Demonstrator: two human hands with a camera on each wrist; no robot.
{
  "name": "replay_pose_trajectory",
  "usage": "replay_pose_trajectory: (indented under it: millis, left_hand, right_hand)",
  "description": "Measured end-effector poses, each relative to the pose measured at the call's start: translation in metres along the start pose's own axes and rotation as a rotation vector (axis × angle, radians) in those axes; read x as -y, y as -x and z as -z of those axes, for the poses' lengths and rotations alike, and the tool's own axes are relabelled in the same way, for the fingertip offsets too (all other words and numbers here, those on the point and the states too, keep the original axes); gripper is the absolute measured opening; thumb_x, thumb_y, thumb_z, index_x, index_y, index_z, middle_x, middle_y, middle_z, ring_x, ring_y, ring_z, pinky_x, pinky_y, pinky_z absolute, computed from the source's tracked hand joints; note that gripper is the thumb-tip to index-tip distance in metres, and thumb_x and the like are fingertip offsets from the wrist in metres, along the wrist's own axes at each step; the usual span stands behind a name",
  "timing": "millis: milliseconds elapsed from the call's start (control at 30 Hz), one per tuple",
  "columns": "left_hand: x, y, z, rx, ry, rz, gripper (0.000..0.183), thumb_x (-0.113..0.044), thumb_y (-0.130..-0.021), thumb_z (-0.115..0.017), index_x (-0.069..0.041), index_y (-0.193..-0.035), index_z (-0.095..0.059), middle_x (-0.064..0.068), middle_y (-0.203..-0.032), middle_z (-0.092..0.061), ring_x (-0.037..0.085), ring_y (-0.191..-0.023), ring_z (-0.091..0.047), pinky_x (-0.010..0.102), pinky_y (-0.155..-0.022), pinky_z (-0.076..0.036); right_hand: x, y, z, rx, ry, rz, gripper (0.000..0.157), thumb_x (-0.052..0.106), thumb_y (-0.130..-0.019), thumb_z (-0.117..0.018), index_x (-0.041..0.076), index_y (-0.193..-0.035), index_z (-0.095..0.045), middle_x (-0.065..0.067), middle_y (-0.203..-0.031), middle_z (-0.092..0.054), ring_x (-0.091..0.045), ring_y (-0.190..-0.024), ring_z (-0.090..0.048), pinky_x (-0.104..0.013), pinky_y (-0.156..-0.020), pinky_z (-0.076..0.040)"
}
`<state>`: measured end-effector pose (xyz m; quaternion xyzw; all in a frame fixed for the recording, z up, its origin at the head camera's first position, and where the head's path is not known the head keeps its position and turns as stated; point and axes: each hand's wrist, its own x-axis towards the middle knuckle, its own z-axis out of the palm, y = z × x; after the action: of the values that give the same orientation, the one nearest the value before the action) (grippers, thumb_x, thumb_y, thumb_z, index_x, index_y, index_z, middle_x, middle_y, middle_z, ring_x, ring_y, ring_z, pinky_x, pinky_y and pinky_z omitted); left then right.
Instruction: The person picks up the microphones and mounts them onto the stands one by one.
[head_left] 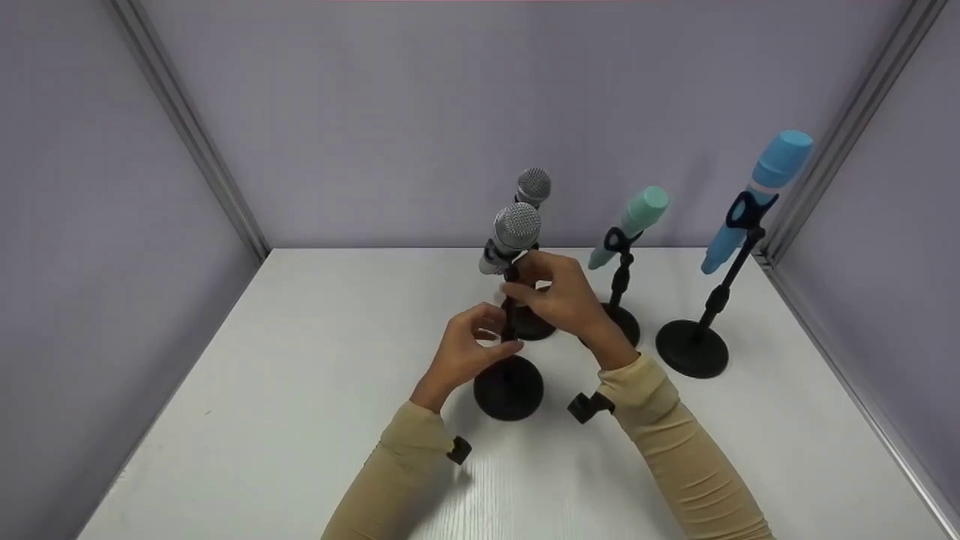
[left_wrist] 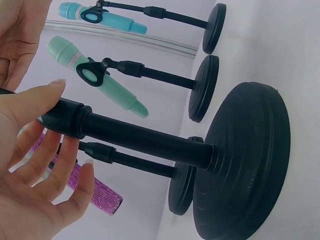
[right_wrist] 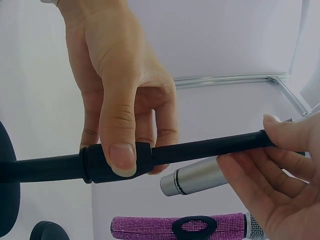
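A silver microphone (head_left: 517,227) sits tilted in the clip of a black desk stand (head_left: 508,388), its round base on the table. My left hand (head_left: 457,352) holds the stand's pole low down; in the right wrist view its thumb and fingers pinch the thick black collar (right_wrist: 93,165). Higher up, just below the microphone, my right hand (head_left: 559,296) pinches the thin upper pole (right_wrist: 200,149) between thumb and fingers. Directly behind stands a purple glittery microphone (left_wrist: 100,192) on its own stand, partly hidden by the front stand and my hands.
To the right, a mint green microphone (head_left: 643,212) rests on a black stand, and farther right a blue microphone (head_left: 780,161) on another. The white table (head_left: 315,360) meets pale walls at the back and sides.
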<state>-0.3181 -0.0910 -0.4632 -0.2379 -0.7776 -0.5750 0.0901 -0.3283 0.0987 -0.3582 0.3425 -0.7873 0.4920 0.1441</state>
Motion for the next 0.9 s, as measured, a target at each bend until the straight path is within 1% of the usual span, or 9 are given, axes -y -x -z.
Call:
replay_pose_trajectory:
  millis: [67, 100, 200, 333, 400, 600, 733, 800, 900]
  left_hand:
    - [-0.0001, 0.0002, 0.0001, -0.002, 0.0, -0.006, 0.032, -0.018, -0.084, -0.086, -0.008, -0.11, -0.071, 0.007, -0.108, -0.075, 0.025, -0.102, -0.071, 0.056, -0.095, -0.057]
    - [-0.0003, 0.0003, 0.0003, 0.0, -0.001, -0.011, 0.03, -0.017, -0.085, -0.085, -0.008, -0.11, -0.072, 0.008, -0.107, -0.076, 0.024, -0.102, -0.071, 0.055, -0.095, -0.058]
    - [-0.0016, 0.0007, 0.0009, 0.013, -0.003, -0.03, 0.025, -0.014, -0.086, -0.083, -0.009, -0.11, -0.074, 0.01, -0.107, -0.077, 0.025, -0.103, -0.072, 0.052, -0.096, -0.058]
    - [-0.003, 0.0009, 0.0019, 0.034, 0.006, -0.05, 0.024, -0.008, -0.088, -0.08, -0.006, -0.112, -0.076, 0.011, -0.107, -0.078, 0.029, -0.103, -0.074, 0.056, -0.097, -0.057]
    - [-0.0027, 0.0007, 0.0022, 0.045, 0.007, -0.054, 0.024, -0.006, -0.089, -0.078, -0.005, -0.113, -0.076, 0.012, -0.108, -0.078, 0.029, -0.104, -0.074, 0.055, -0.098, -0.057]
    - [-0.0024, -0.0004, 0.0041, 0.09, -0.005, -0.053, 0.029, 0.0, -0.091, -0.074, -0.007, -0.119, -0.075, 0.011, -0.113, -0.077, 0.027, -0.105, -0.074, 0.046, -0.099, -0.058]
    - [-0.0029, -0.0005, 0.0058, 0.107, -0.022, -0.065, 0.029, -0.004, -0.092, -0.074, -0.008, -0.12, -0.074, 0.01, -0.115, -0.077, 0.025, -0.106, -0.074, 0.046, -0.098, -0.058]
    - [-0.0022, -0.0007, 0.0055, 0.106, -0.031, -0.068, 0.03, -0.01, -0.091, -0.077, -0.009, -0.121, -0.073, 0.01, -0.116, -0.076, 0.024, -0.107, -0.073, 0.049, -0.098, -0.058]
    - [-0.0006, -0.0009, 0.0038, 0.091, -0.044, -0.062, 0.037, -0.02, -0.088, -0.082, -0.015, -0.123, -0.071, 0.007, -0.118, -0.075, 0.021, -0.108, -0.072, 0.053, -0.096, -0.058]
  right_hand:
    - [0.0, 0.0003, -0.0001, -0.001, -0.002, 0.002, 0.011, 0.01, -0.091, -0.078, 0.003, -0.093, -0.071, -0.008, -0.082, -0.074, -0.012, -0.076, -0.068, -0.025, -0.075, -0.056]
    - [0.0001, 0.0004, 0.0, -0.001, -0.003, 0.004, 0.011, 0.011, -0.091, -0.078, 0.003, -0.093, -0.071, -0.008, -0.082, -0.074, -0.012, -0.076, -0.068, -0.025, -0.075, -0.056]
    - [0.0001, 0.0008, 0.0001, 0.001, -0.007, 0.001, 0.011, 0.012, -0.091, -0.078, 0.003, -0.092, -0.071, -0.008, -0.082, -0.073, -0.012, -0.077, -0.068, -0.025, -0.075, -0.056]
    - [0.0003, 0.0008, 0.0, 0.002, -0.009, -0.004, 0.011, 0.012, -0.091, -0.079, 0.004, -0.091, -0.071, -0.007, -0.082, -0.073, -0.013, -0.077, -0.068, -0.023, -0.075, -0.056]
    - [0.0007, 0.0008, -0.0001, 0.003, -0.007, -0.002, 0.011, 0.012, -0.091, -0.078, 0.004, -0.091, -0.071, -0.007, -0.082, -0.073, -0.012, -0.077, -0.067, -0.023, -0.075, -0.056]
    - [0.0011, 0.0007, 0.0, 0.003, -0.01, 0.005, 0.012, 0.011, -0.091, -0.078, 0.003, -0.091, -0.07, -0.008, -0.081, -0.072, -0.012, -0.077, -0.067, -0.023, -0.075, -0.056]
    - [0.0013, 0.0003, 0.0001, 0.0, -0.011, 0.005, 0.012, 0.011, -0.091, -0.079, 0.003, -0.091, -0.071, -0.008, -0.081, -0.072, -0.012, -0.076, -0.067, -0.023, -0.075, -0.056]
    - [0.0015, 0.0001, 0.0001, -0.002, -0.008, 0.003, 0.012, 0.012, -0.09, -0.08, 0.004, -0.091, -0.071, -0.008, -0.082, -0.073, -0.012, -0.077, -0.067, -0.023, -0.076, -0.056]
    - [0.0017, 0.0002, 0.0, -0.005, -0.005, 0.0, 0.012, 0.012, -0.09, -0.08, 0.004, -0.091, -0.071, -0.008, -0.082, -0.073, -0.011, -0.077, -0.067, -0.023, -0.076, -0.056]
